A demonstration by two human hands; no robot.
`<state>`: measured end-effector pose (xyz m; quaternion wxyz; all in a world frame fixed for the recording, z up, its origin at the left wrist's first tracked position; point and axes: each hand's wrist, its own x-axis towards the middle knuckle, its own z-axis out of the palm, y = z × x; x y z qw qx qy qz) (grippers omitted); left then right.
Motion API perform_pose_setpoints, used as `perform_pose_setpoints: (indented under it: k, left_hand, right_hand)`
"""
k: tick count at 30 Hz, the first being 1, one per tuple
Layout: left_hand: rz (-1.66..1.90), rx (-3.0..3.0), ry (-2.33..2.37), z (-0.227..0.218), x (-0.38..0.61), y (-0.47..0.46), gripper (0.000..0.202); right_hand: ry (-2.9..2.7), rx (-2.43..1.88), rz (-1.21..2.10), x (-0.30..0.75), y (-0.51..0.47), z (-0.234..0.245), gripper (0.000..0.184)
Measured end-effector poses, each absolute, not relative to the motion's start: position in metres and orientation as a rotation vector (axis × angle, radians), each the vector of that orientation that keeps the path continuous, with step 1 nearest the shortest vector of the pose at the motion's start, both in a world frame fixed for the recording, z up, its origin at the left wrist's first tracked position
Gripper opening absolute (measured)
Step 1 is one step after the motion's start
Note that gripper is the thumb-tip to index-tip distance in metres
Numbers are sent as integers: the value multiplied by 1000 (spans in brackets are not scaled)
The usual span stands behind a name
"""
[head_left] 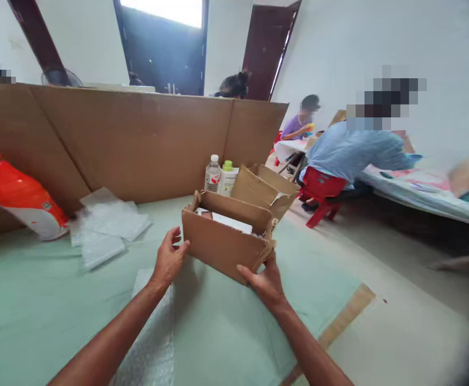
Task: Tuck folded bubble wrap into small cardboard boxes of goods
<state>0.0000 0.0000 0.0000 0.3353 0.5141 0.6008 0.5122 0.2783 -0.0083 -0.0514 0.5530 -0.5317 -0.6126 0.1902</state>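
Note:
An open cardboard box (222, 244) with torn upper edges is tilted in front of me, and a flat white item (234, 222) shows inside it. My right hand (269, 281) grips its lower right corner, with the thumb on the front face and the other fingers partly hidden behind. At the box's left end is my left hand (170, 260), fingers apart and curved, its thumb tip at the front edge. Below my left hand, a strip of bubble wrap (154, 332) lies on the green tablecloth (218, 332).
Bubble wrap pouches (109, 225) and an orange-capped detergent bottle (25, 195) are on the left. Behind stand a clear bottle (213, 174), a white bottle (228, 181), another open carton (254, 187) and a cardboard partition (146, 142). A co-worker (347, 150) sits at right.

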Motion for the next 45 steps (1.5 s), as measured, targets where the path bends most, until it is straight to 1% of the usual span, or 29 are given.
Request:
perform_pose_setpoints:
  k: [3, 7, 10, 13, 16, 21, 23, 24, 25, 28, 30, 32, 35, 39, 41, 43, 45]
  left_hand:
    - [1269, 1398, 1503, -9, 14, -6, 52]
    - [1180, 1481, 1428, -31, 24, -28, 34]
    - [1151, 1527, 1395, -46, 24, -48, 30]
    - [1135, 1562, 1357, -53, 17, -61, 30]
    - [1125, 1575, 1319, -54, 8, -67, 30]
    - [1141, 1559, 1261, -57, -1, -68, 31]
    - [1158, 1552, 1250, -58, -2, -68, 31]
    - [1164, 1550, 1245, -59, -2, -69, 31]
    - [1168, 1549, 1242, -59, -2, -70, 31]
    - [1178, 1567, 1235, -60, -2, -74, 31]
    - [1194, 1603, 1232, -62, -1, -77, 30]
    - [1215, 1649, 1229, -64, 0, -79, 29]
    - [1230, 1694, 1220, -64, 1, -80, 28]
    - [1221, 1702, 1219, -59, 1, -81, 29]
    - [1215, 1702, 1214, -57, 2, -81, 30]
    - [1212, 1697, 1207, -56, 2, -81, 31]
    - [1218, 1685, 1211, -55, 2, -81, 33]
  right_hand:
    - [-1341, -1288, 373, 276, 21, -45, 106]
    - [-1215, -1363, 220, 265, 68, -43, 113]
    - [-1167, -1409, 193, 251, 95, -48, 110]
    - [-1150, -1440, 236, 239, 98, -57, 104]
    - [-1172, -1454, 321, 236, 77, -66, 89]
    - [-1299, -1429, 508, 233, 35, -69, 38]
    - [-1359, -1388, 578, 223, 38, -65, 32]
    - [-1385, -1365, 611, 216, 45, -62, 34]
    - [-1407, -1341, 643, 207, 56, -58, 41]
    - [-1444, -1277, 736, 179, 103, -42, 74]
    - [-1443, -1247, 786, 163, 138, -31, 88]
    - [-1425, -1233, 816, 151, 168, -23, 97]
    - [-1371, -1250, 828, 143, 194, -19, 105]
    - [-1328, -1293, 821, 148, 197, -27, 111]
    - [-1340, -1304, 824, 153, 189, -33, 110]
    - [-1376, -1315, 850, 156, 179, -38, 98]
    - [-1443, -1319, 890, 157, 166, -43, 76]
